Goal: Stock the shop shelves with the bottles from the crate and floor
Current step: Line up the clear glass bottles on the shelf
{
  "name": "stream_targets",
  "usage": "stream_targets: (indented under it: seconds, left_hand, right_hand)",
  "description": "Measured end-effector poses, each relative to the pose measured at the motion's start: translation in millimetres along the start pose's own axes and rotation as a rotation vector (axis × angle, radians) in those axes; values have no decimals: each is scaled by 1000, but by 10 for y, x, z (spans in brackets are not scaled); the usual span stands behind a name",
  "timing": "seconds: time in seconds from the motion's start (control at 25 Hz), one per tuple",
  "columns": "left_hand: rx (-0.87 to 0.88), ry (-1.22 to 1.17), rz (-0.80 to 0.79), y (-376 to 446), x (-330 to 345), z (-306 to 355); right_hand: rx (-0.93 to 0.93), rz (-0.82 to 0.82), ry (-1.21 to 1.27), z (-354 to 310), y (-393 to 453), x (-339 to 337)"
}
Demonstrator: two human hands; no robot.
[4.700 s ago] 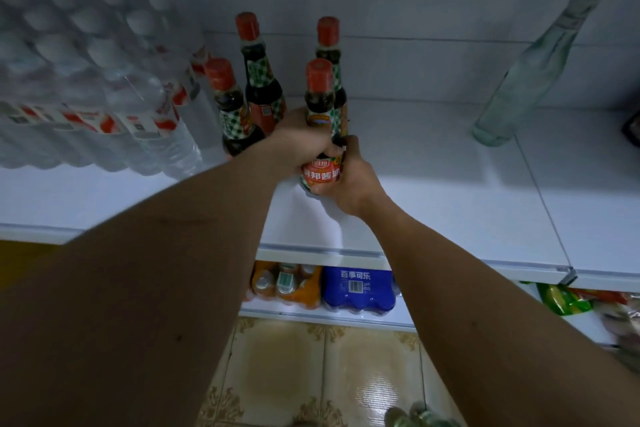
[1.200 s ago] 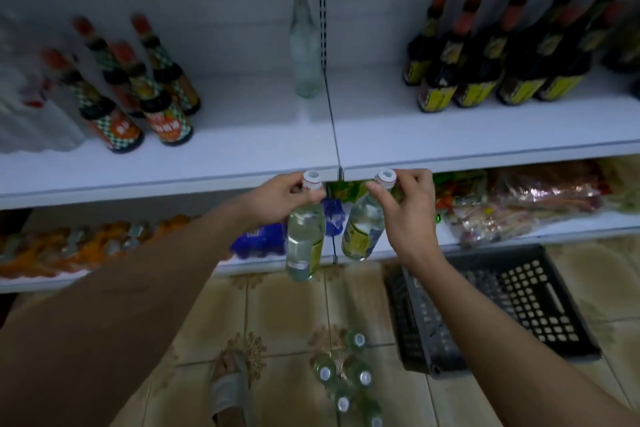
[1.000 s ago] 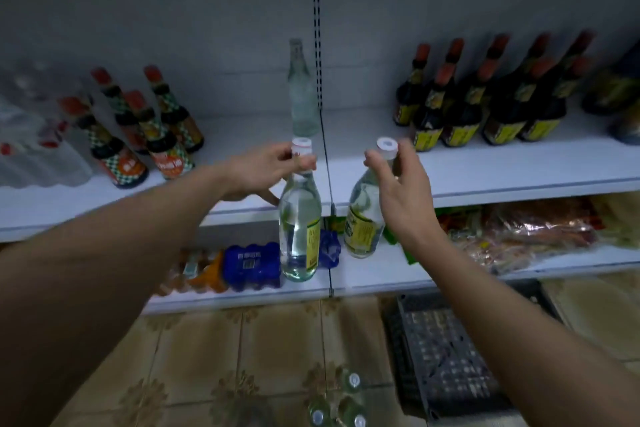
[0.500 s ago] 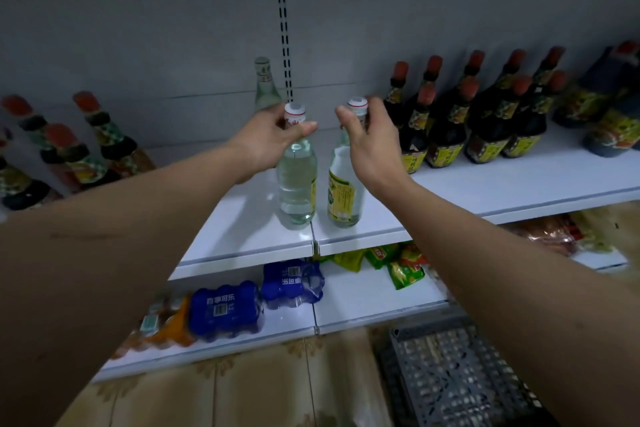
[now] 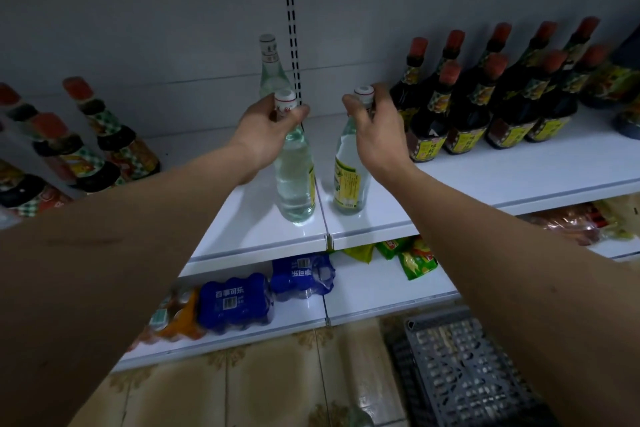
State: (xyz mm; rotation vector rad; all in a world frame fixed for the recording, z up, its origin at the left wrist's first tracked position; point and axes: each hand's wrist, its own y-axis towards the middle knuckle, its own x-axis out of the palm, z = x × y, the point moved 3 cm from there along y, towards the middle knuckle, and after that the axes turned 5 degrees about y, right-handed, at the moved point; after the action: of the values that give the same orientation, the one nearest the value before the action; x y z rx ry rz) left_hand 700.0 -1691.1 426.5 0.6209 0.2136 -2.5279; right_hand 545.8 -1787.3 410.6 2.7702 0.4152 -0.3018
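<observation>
Two clear glass bottles with white caps stand upright on the white shelf [image 5: 485,180], near its front edge. My left hand [image 5: 266,132] grips the neck of the left bottle [image 5: 294,180]. My right hand [image 5: 377,135] grips the neck of the right bottle [image 5: 348,180], which carries a yellow label. A third clear bottle [image 5: 272,69] stands behind them against the back wall. The dark plastic crate [image 5: 460,371] lies on the tiled floor at lower right.
Red-capped dark sauce bottles [image 5: 485,104] crowd the shelf to the right, and checked-label ones [image 5: 86,149] stand at the left. The lower shelf holds blue drink packs [image 5: 235,298] and green snack bags [image 5: 412,253]. A bottle top [image 5: 360,419] shows on the floor.
Both hands lifted the two clear bottles from below the shelf edge and stood them on the shelf; since half a second ago they have barely moved.
</observation>
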Motion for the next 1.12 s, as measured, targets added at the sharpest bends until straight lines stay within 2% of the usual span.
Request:
stream_targets:
  seconds: [0.2,0.28,0.4,0.56,0.92,1.12]
  left_hand:
    - [44,-22,76,-91,46,-109]
    - [32,-23,48,-127,84,-175]
    - [-55,16,-24,-187,192,-364]
    - [-41,80,41,-125,307,-495]
    - [-16,129,125,627,645,-380]
    - [77,146,103,1121,860,-300]
  right_hand:
    - [4,1,4,11,-53,7]
    - [38,-1,8,46,-96,11]
    - [137,-106,-76,236,-202,28]
    - [194,-199,-183,519,-318,-10]
    - [146,-68,-197,884,393,72]
    - [154,-85,-137,1056,879,154]
